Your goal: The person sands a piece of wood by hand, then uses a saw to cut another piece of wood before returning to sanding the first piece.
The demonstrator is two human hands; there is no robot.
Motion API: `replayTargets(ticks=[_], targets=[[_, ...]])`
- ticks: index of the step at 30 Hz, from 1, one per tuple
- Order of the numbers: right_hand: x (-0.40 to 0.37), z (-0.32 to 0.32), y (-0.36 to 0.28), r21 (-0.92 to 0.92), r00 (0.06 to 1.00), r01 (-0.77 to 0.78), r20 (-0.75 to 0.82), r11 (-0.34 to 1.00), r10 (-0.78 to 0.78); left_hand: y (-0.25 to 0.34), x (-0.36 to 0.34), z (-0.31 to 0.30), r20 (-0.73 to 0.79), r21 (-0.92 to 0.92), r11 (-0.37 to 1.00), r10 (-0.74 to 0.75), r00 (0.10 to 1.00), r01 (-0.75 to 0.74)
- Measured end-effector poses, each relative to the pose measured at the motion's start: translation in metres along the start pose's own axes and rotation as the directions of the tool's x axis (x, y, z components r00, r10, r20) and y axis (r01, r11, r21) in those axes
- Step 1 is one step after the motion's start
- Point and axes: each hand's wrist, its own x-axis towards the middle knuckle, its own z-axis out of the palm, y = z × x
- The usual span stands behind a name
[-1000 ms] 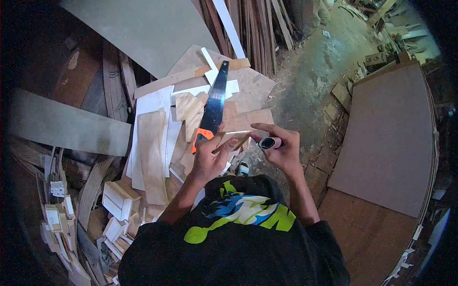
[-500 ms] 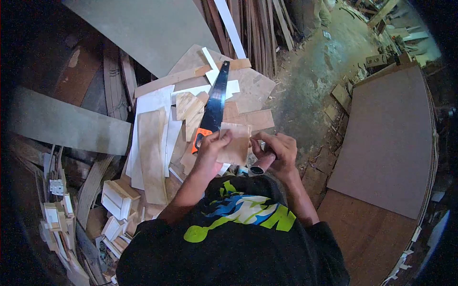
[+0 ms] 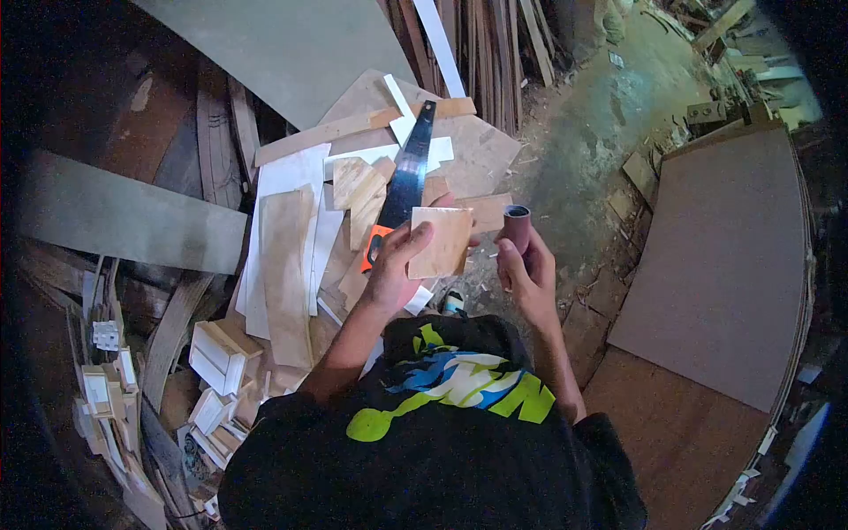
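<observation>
My left hand (image 3: 397, 263) grips a small square piece of plywood (image 3: 442, 243) by its left side, thumb on the face and fingers behind. In my right hand (image 3: 530, 276) is a reddish-brown tube, apparently rolled sandpaper (image 3: 517, 228), held upright with its dark hollow end at the top. The tube and the wood are apart. Behind my left hand lies a handsaw (image 3: 410, 172) with a black blade and an orange handle, resting on a pile of wood offcuts (image 3: 353, 194).
Curved wood strips (image 3: 287, 274) and white boards (image 3: 329, 256) lie left of the saw. Large brown sheets (image 3: 715, 265) lean at right. Long planks (image 3: 459, 62) stand at the back. White-faced wooden pieces (image 3: 221, 358) are stacked at lower left.
My right hand has drawn away from the wood to the right, and the tube has swung from pointing down toward me to upright. My left hand has raised the wood slightly.
</observation>
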Motion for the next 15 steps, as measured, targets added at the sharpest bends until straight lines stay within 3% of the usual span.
replayTargets(ticks=[2,4,7,9,10,12,15], targets=[[-0.002,-0.002,0.0,-0.011,0.998,-0.065,0.012,0.998,0.065,-0.002,0.0,-0.005,0.085,-0.013,0.999,-0.052,0.995,0.053],[-0.003,-0.004,-0.01,0.093,0.989,-0.148,0.025,0.985,0.146,0.001,-0.005,0.004,0.021,0.143,0.988,-0.059,0.998,0.056],[0.003,-0.013,-0.031,0.127,0.987,0.137,0.063,0.982,-0.145,-0.001,-0.004,0.005,0.007,0.22,0.974,-0.046,0.999,0.043],[0.005,-0.016,-0.073,0.198,0.928,0.364,0.006,0.91,-0.373,-0.003,-0.001,0.001,0.027,0.221,0.975,-0.035,0.999,0.028],[0.005,-0.02,-0.095,0.281,0.877,0.457,0.015,0.844,-0.48,-0.004,0.001,-0.001,0.038,0.22,0.975,-0.03,0.999,0.02],[-0.001,-0.02,-0.145,0.279,0.723,0.671,-0.039,0.687,-0.69,-0.006,0.0,-0.004,-0.007,0.239,0.971,-0.022,1.0,0.024],[-0.007,-0.029,-0.189,0.229,0.571,0.789,0.073,0.57,-0.818,0.001,-0.005,0.006,-0.064,0.279,0.96,-0.018,0.998,0.035]])
